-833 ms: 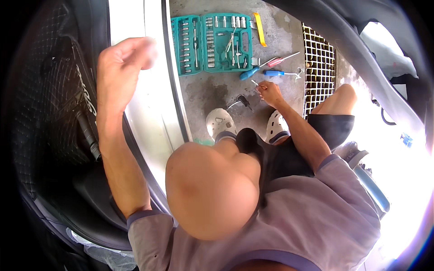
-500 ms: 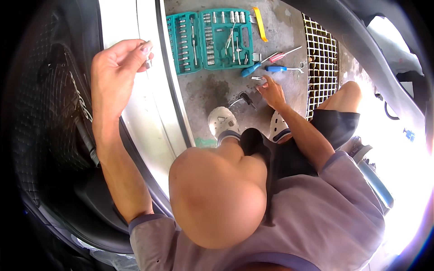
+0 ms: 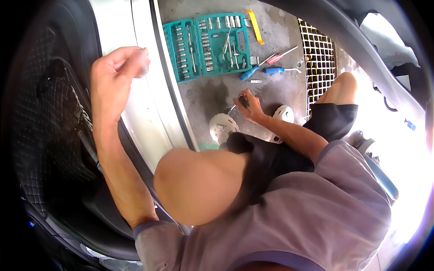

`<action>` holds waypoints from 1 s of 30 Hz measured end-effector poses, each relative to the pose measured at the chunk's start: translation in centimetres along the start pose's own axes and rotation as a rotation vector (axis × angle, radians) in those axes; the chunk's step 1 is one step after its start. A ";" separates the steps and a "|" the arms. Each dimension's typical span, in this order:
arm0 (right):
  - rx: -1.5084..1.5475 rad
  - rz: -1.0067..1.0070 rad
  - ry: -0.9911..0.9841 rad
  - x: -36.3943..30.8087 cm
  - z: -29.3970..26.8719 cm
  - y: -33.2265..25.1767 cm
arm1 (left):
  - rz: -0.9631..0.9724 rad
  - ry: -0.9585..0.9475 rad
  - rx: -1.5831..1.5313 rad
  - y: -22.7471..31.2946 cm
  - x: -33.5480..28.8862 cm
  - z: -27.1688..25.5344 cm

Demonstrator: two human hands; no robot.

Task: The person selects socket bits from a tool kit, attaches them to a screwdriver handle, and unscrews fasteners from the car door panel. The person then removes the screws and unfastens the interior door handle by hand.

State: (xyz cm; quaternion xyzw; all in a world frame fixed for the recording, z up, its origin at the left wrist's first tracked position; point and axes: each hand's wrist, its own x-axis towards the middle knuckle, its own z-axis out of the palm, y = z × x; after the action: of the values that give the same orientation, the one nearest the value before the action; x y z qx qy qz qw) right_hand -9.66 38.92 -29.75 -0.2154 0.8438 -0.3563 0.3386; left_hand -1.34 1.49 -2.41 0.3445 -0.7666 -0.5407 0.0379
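Note:
My left hand (image 3: 112,79) is raised over the white door sill (image 3: 153,104), thumb and fingers pinched together. What sits between those fingertips is blurred and mostly covered. Low over the concrete floor, between my shoes, my right hand (image 3: 251,107) has its fingers closed around a black-handled tool (image 3: 244,100). A thin metal shaft of that tool sticks out to the left, and the rest is hidden by my fingers. A small silver socket-like piece (image 3: 256,81) lies on the floor just beyond my right hand.
An open green socket case (image 3: 199,45) lies beyond. Beside it are a blue-handled screwdriver (image 3: 249,73), a red-handled screwdriver (image 3: 274,58), a blue-handled hooked tool (image 3: 274,70) and a yellow strap (image 3: 256,27). A white floor grate (image 3: 317,58) runs to the right.
My right hand has moved from beside the small silver piece toward me and left, onto the black-handled tool. The left hand stays raised, its fingertips turned to cover the metal piece seen there before.

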 end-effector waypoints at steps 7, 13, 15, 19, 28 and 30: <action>-0.155 -0.154 -0.030 1.2 -0.9 -5.5 | -0.002 0.008 -0.130 -0.1 0.0 -0.2; -0.090 -0.193 -0.126 6.4 -8.6 -11.0 | 0.006 -0.012 -0.085 -0.1 0.1 -0.4; 0.093 -0.162 -0.170 7.8 -10.7 -10.7 | 0.017 -0.015 -0.092 -0.2 0.1 -0.6; 0.288 0.234 -0.100 8.5 -15.0 -13.6 | -0.008 0.004 -0.107 -0.6 0.2 -0.2; 0.623 0.323 0.147 11.5 -19.6 -9.2 | 0.015 -0.030 -0.042 -0.5 0.4 -0.6; 0.476 0.299 0.180 12.3 -19.8 -8.6 | 0.045 -0.024 -0.134 -0.3 0.7 -0.6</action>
State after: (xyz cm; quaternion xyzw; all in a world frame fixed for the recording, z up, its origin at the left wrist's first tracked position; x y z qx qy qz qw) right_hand -31.28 34.86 -18.24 0.0292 0.7854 -0.5082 0.3521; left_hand -1.46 0.56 -2.66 0.3175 -0.7366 -0.5938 0.0639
